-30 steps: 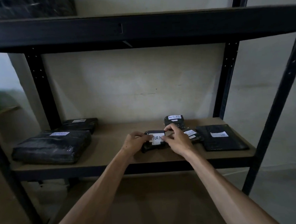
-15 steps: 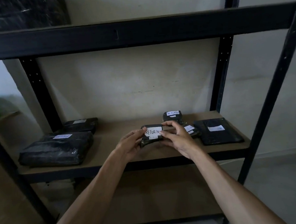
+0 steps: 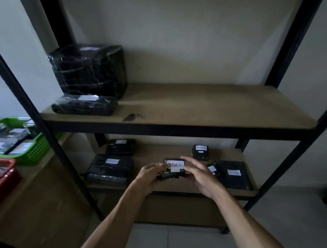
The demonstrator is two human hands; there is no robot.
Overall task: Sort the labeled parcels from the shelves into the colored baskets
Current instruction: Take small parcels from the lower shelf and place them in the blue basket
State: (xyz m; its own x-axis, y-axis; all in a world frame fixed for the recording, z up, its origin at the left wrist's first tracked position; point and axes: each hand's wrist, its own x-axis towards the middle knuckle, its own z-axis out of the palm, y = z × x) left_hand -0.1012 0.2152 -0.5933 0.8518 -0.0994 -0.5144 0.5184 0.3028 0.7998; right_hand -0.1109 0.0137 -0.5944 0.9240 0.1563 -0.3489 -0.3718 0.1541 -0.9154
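Black-wrapped RETURN parcel (image 3: 173, 169) gripped by left hand (image 3: 150, 176), raised above lower shelf (image 3: 172, 186); right hand (image 3: 200, 176) alongside, fingers seemingly loose, contact unclear.

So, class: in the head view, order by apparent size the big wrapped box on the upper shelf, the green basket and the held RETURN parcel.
1. Big wrapped box
2. Green basket, partly cut off, so unsure
3. RETURN parcel, smallest

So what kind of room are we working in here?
Likely a small storeroom or parcel-sorting corner: black metal shelving holding black-wrapped labeled parcels, with a green basket and red basket alongside.
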